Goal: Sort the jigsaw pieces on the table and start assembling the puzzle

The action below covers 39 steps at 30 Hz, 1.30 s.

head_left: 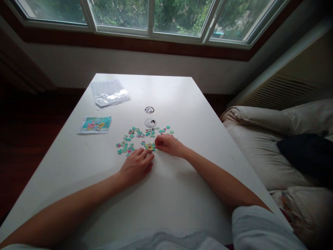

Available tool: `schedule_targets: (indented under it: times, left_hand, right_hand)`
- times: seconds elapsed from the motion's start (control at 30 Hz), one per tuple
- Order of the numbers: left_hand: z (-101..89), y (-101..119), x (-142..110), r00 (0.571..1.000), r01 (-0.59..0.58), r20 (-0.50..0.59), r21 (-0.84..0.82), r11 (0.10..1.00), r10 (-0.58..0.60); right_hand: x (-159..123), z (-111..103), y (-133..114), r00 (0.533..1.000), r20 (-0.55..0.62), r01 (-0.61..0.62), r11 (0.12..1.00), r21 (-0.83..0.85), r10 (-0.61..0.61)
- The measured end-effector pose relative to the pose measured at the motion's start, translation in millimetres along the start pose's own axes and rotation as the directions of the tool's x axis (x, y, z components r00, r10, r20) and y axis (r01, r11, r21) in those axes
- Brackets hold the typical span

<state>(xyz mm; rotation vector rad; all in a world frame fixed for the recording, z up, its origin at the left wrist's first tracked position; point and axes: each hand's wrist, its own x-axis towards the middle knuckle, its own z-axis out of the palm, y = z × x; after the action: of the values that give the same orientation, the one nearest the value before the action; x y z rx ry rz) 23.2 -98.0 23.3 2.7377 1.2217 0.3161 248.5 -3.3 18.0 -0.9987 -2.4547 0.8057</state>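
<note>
A small joined patch of jigsaw pieces with a yellow cartoon face lies flat on the white table between my hands. My left hand rests at its near edge, fingers curled, the fingertips pressed against the patch. On the right side of the patch, my right hand is closed in a pinch. Its fingers largely hide what they grip, which looks like a jigsaw piece at the patch's edge. Loose jigsaw pieces, mostly green with some pink and yellow, lie spread in an arc to the left and beyond.
Beyond the pieces lie two round silvery discs, a nearer one and a farther one. A cartoon picture card and a clear plastic bag with paper are on the left. A pale sofa stands right of the table.
</note>
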Motion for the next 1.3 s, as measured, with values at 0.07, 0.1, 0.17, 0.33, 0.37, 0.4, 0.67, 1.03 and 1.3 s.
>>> schedule_targets:
  times: [0.07, 0.1, 0.17, 0.33, 0.37, 0.4, 0.67, 1.03, 1.3]
  left_hand:
    - [-0.2, 0.0, 0.0, 1.000, -0.001, 0.004, 0.005, 1.000, 0.001]
    - [-0.5, 0.0, -0.1, 1.000, -0.002, 0.006, 0.007, 1.000, 0.002]
    - [-1.2, 0.1, -0.1, 1.000, -0.003, 0.011, 0.008, 1.000, 0.003]
    - [-2.3, 0.9, -0.2, 1.000, -0.001, 0.007, 0.002, 1.000, 0.001]
    - [-2.3, 1.0, -0.2, 1.000, -0.001, 0.006, 0.003, 1.000, 0.001]
    - [-2.3, 1.0, -0.2, 1.000, -0.002, 0.008, 0.004, 1.000, 0.002]
    - [-0.9, 0.3, -0.1, 1.000, -0.004, 0.012, 0.008, 1.000, 0.004]
    - [-1.6, 0.3, -0.2, 1.000, -0.003, -0.001, -0.003, 1.000, 0.003]
    - [-2.2, 0.9, -0.1, 1.000, 0.003, -0.003, -0.002, 1.000, -0.003]
  right_hand:
    - [-0.2, 1.0, -1.1, 0.999, 0.002, -0.037, 0.998, 0.054, 0.037]
    - [-0.2, 1.3, -1.5, 0.999, 0.001, -0.043, 0.997, 0.067, 0.043]
    - [-0.2, 1.3, -2.2, 0.999, -0.004, -0.033, 0.997, 0.063, 0.033]
    - [0.0, -0.2, -3.4, 0.999, -0.018, 0.028, 1.000, 0.003, -0.028]
    - [0.0, -0.3, -3.3, 0.999, -0.019, 0.037, 0.999, -0.007, -0.037]
    - [0.0, -0.1, -2.8, 0.999, -0.020, 0.044, 0.999, -0.020, -0.044]
    - [-0.9, 0.3, 2.4, 0.999, -0.010, 0.051, 0.996, -0.067, -0.052]
    - [-1.3, -2.8, 0.7, 0.996, 0.033, 0.090, 0.982, -0.166, -0.086]
    - [-1.5, 0.8, 2.6, 0.996, 0.017, 0.085, 0.980, -0.178, -0.084]
